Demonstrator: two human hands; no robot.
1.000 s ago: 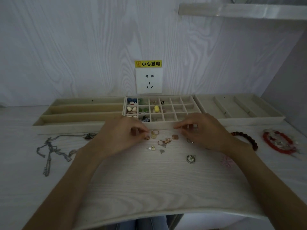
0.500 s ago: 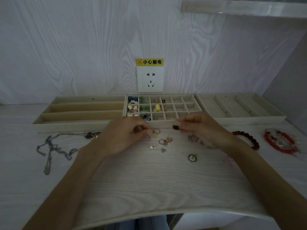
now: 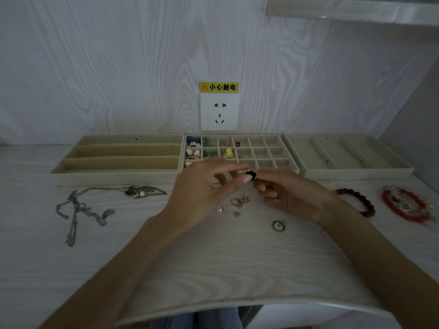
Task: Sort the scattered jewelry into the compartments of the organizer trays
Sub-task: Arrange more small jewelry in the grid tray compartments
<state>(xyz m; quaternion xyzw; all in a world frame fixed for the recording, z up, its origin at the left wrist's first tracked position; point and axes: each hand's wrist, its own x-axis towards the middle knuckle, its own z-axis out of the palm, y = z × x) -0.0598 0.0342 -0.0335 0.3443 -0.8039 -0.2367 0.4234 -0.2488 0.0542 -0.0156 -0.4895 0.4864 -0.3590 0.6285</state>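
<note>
Two hands: met just in front of the grid tray's (image 3: 240,173) near rim.
Black stud: small black piece (image 3: 250,174) pinched between right hand (image 3: 288,194) fingertips and left hand (image 3: 204,191) thumb and forefinger; remaining left fingers spread loosely.
Loose pieces: gold rings (image 3: 241,201), pearl stud (image 3: 221,209), round pendant (image 3: 278,226) left mid-tabletop.
Left side: silver chains (image 3: 80,211).
Right edge: dark bead bracelet (image 3: 358,201), red bracelet (image 3: 406,205).

Pale wood-grain table (image 3: 213,264) — matt; under the hands (image 3: 202,193), dull velvety-looking beige trays (image 3: 114,162); left of them, dull metal chains (image 3: 78,210); right, glossy red beads (image 3: 403,205)
</note>
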